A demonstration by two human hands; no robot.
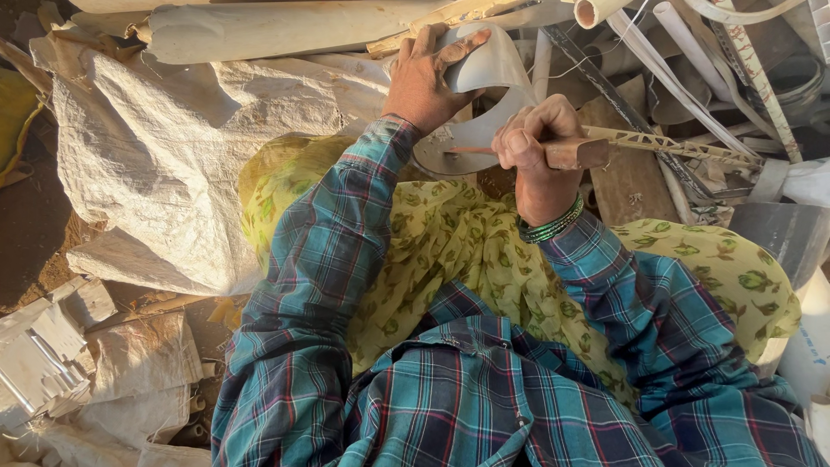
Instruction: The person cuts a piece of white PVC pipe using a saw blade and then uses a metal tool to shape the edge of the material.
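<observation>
Tool (566, 153) tip hidden behind pipe piece (484, 95).

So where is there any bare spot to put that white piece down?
Little: only the dirt strip left of the white sack. Ahead of both hands, the pipe pile is crowded; the left hand holds the curved plastic piece.
</observation>
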